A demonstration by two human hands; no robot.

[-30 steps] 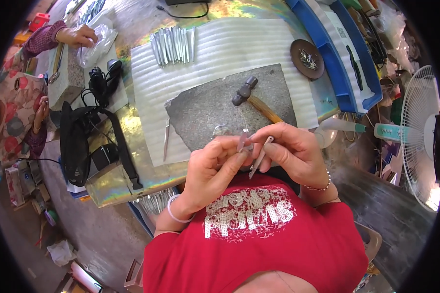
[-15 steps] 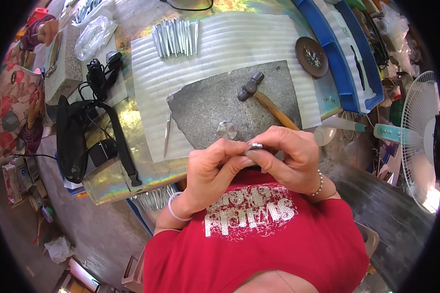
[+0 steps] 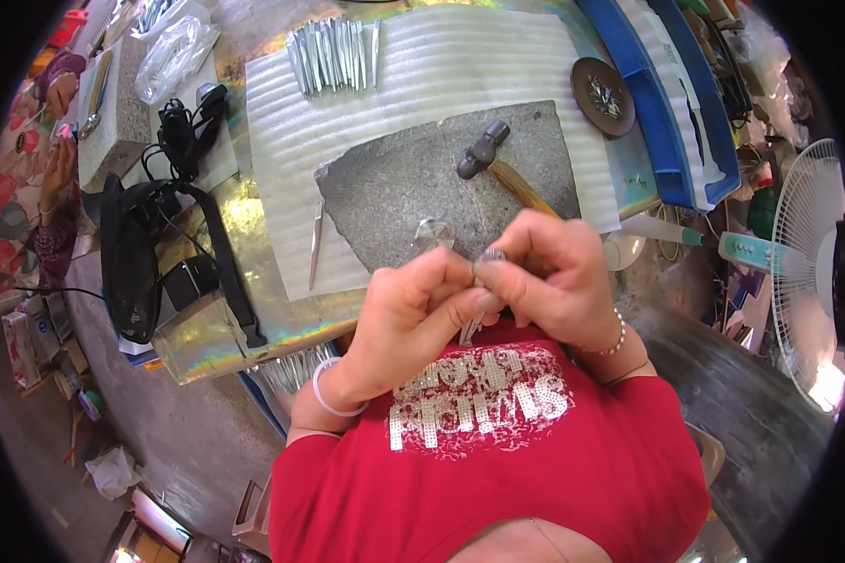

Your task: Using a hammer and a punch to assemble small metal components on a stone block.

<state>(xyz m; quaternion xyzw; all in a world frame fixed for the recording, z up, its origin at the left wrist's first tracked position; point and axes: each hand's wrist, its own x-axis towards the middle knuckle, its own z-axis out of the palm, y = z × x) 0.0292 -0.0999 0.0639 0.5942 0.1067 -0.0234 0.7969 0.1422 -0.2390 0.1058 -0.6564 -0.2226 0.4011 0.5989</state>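
Close in front of my red shirt, both hands meet with fingertips pinched. A small shiny metal piece [image 3: 494,254] shows at the thumb and forefinger of my right hand [image 3: 561,281]; its exact kind is hidden by the fingers. My left hand [image 3: 408,314] is closed too, thumb against forefinger, and whatever it grips is mostly covered. Just beyond the fingers, a clear round disc [image 3: 435,233] rests on a grey stone slab [image 3: 385,202]. Also on the slab lies a hammer [image 3: 485,150] with a wooden handle running toward my right hand.
Metal strips [image 3: 333,58] lie in a row on white foam sheet [image 3: 282,103]. A slim pointed tool [image 3: 315,249] sits left of the slab. Right are a brown dish [image 3: 587,84] of small metal bits, a blue tray [image 3: 662,155] and a fan [image 3: 803,272]. Another person's hand [image 3: 61,169] shows far left.
My hands have shifted slightly and the fingers have turned around the small metal piece, so less of it shows. The table scene sits a little higher in view.
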